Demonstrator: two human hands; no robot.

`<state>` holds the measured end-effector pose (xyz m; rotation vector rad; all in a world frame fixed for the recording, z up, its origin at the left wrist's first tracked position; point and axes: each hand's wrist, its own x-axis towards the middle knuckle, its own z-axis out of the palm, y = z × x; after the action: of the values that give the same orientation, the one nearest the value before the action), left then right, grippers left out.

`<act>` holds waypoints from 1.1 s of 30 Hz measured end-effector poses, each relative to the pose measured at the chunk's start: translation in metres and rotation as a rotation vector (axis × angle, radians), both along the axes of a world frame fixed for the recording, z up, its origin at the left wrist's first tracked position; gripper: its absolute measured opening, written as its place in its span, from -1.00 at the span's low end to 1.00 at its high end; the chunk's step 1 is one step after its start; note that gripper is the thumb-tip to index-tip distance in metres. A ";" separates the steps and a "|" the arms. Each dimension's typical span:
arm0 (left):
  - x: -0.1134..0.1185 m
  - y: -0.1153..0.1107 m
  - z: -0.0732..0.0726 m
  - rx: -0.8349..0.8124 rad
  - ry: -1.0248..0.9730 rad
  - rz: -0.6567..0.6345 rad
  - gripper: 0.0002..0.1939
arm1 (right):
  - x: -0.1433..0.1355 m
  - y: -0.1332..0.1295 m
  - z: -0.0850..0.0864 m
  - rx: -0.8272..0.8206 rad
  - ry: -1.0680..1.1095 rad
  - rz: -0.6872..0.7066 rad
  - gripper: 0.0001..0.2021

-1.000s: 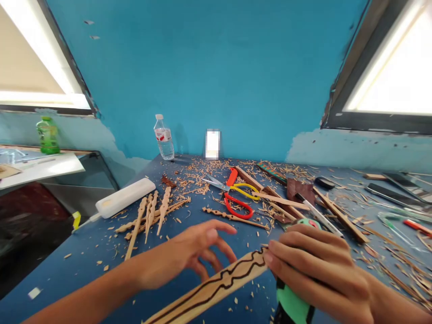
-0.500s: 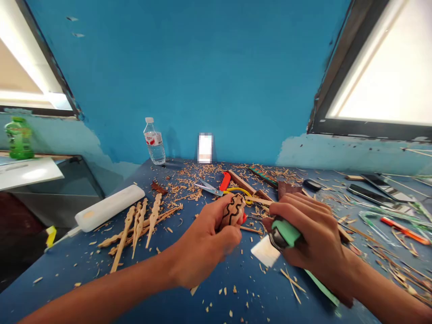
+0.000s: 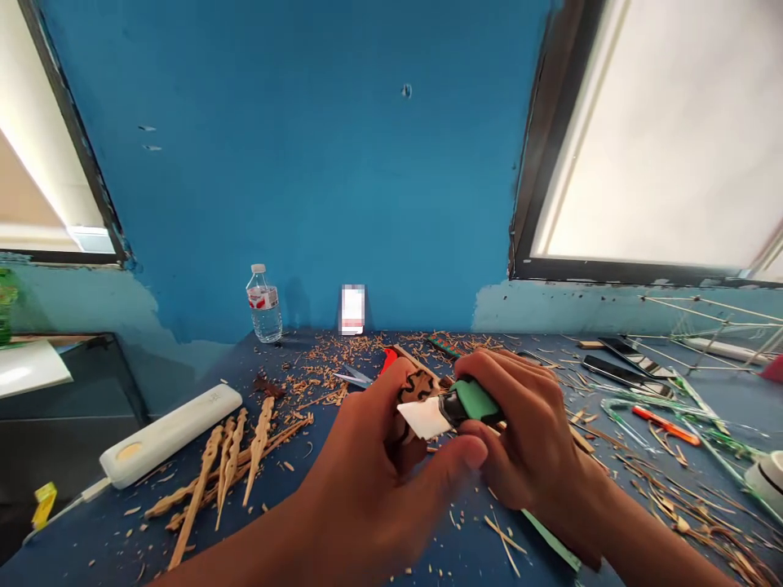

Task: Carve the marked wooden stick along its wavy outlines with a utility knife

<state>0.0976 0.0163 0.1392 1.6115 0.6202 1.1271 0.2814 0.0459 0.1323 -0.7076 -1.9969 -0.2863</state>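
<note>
My left hand (image 3: 373, 473) is closed around a carved piece of wood (image 3: 417, 383) with black wavy lines drawn on it. Its thumb stretches toward the right hand. A green-handled cutter knife (image 3: 477, 401) is in my right hand (image 3: 532, 432), fingers wrapped round it. The broad bright blade (image 3: 424, 417) lies across the front of the wood; whether its edge touches cannot be told. Behind the hands are scissors (image 3: 355, 377) and a red-handled item (image 3: 390, 359), partly hidden. Several carved wooden sticks (image 3: 260, 448) lie to the left.
Wood shavings (image 3: 330, 363) litter the blue table (image 3: 294, 522). A white power strip-like block (image 3: 171, 436) with a cable lies left. A water bottle (image 3: 264, 306) and a bright-screened phone (image 3: 352, 310) stand by the wall. An orange pen-like tool (image 3: 665, 425) and long slivers (image 3: 691, 497) lie right.
My right hand has brought the knife left and up, from beside the wood to across it. My left thumb has extended toward the knife. The view has shifted right and up.
</note>
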 end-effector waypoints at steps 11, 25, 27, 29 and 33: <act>-0.005 -0.010 0.011 0.118 0.290 0.194 -0.65 | 0.001 -0.003 0.003 0.001 -0.059 0.038 -0.55; -0.002 -0.015 0.000 0.228 0.244 0.328 -0.66 | 0.001 -0.001 -0.005 -0.058 -0.079 0.068 -0.47; -0.002 -0.015 -0.001 0.231 0.246 0.331 -0.69 | 0.000 0.000 -0.005 -0.053 -0.078 0.068 -0.47; -0.003 -0.014 -0.004 0.193 0.235 0.321 -0.68 | 0.000 0.001 -0.005 -0.050 -0.085 0.062 -0.50; -0.005 -0.006 -0.007 0.085 0.247 0.242 -0.64 | -0.001 0.004 -0.010 -0.049 -0.093 0.041 -0.52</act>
<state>0.0926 0.0107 0.1317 1.8003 0.9605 1.1491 0.2803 0.0497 0.1227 -0.6947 -2.1107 -0.2507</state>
